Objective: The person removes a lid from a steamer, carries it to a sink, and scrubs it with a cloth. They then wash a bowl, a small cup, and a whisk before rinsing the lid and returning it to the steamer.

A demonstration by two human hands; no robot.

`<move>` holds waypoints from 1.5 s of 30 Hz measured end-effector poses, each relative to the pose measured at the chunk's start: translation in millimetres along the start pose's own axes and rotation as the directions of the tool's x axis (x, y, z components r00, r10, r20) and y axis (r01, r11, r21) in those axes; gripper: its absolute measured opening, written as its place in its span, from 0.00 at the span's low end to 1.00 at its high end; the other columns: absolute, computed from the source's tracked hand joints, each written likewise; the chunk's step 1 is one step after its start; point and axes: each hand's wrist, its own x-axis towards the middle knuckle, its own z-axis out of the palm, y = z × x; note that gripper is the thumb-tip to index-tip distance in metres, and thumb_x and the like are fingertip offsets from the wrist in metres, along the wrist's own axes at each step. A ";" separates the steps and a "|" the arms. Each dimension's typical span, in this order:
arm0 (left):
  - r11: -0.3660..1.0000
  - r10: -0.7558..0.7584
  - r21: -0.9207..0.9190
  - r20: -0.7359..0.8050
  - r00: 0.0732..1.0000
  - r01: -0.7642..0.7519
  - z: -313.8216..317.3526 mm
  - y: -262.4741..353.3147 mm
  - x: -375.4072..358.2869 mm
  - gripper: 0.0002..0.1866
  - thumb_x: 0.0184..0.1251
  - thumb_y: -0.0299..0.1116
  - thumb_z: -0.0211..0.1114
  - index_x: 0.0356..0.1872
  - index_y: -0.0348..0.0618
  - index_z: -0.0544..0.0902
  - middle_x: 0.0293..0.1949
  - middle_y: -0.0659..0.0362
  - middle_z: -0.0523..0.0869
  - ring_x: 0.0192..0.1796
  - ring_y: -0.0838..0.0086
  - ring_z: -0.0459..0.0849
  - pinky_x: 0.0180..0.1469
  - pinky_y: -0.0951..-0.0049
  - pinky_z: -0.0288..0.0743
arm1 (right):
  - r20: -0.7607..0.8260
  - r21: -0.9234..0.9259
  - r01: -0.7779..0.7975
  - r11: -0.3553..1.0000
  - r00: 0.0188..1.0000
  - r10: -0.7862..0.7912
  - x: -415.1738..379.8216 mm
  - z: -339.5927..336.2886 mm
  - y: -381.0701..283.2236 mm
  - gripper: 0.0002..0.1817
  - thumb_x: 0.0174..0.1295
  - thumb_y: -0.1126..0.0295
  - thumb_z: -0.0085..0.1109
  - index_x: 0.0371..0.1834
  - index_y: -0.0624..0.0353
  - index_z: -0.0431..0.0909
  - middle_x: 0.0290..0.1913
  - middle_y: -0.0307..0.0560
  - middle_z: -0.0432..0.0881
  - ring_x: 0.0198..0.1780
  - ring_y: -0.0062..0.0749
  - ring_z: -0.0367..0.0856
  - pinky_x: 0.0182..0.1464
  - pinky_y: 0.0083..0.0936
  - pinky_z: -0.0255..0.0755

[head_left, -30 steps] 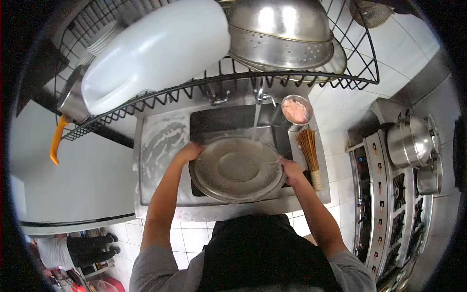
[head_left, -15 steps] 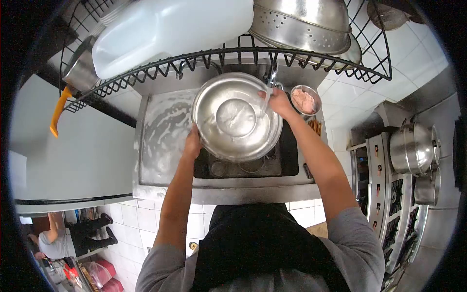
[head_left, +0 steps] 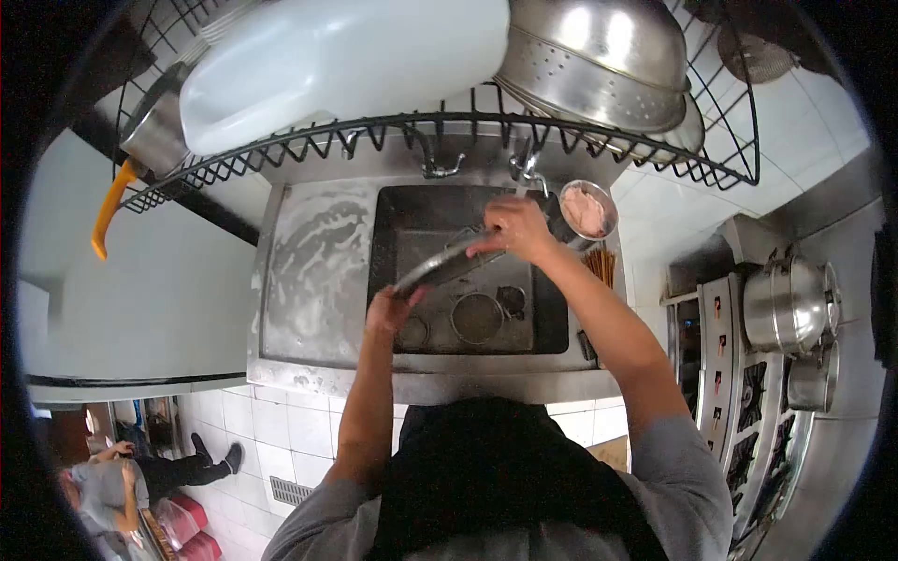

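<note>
While metal bowl point(head_left: 445, 266) hangs tilted over sink point(head_left: 552, 318), left grip point(head_left: 389, 309) clasps near rim, right grip point(head_left: 516, 227) far rim.

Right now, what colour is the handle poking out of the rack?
The handle is orange, seen best in the head view.

Two hands point(head_left: 510, 224); one metal basin point(head_left: 440, 267); one white jug point(head_left: 346, 75) toward 11 o'clock; one pink-filled container point(head_left: 587, 211) toward 2; one floor grate point(head_left: 291, 491) toward 7; one co-worker point(head_left: 126, 481) toward 8.

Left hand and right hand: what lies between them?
A metal dish, tipped steeply over the sink, spans from the left hand to the right hand in the head view.
</note>
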 end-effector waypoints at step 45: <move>-0.113 0.309 0.833 0.548 0.777 -0.542 175.5 54.5 -2.2 0.22 0.64 0.48 0.69 0.38 0.33 0.86 0.30 0.43 0.86 0.34 0.59 0.85 0.40 0.57 0.76 | 0.354 0.081 -0.756 0.649 0.631 0.690 1.2 -0.1 89.2 0.39 0.48 0.55 0.79 0.61 0.64 0.73 0.54 0.49 0.81 0.52 0.38 0.79 0.57 0.30 0.72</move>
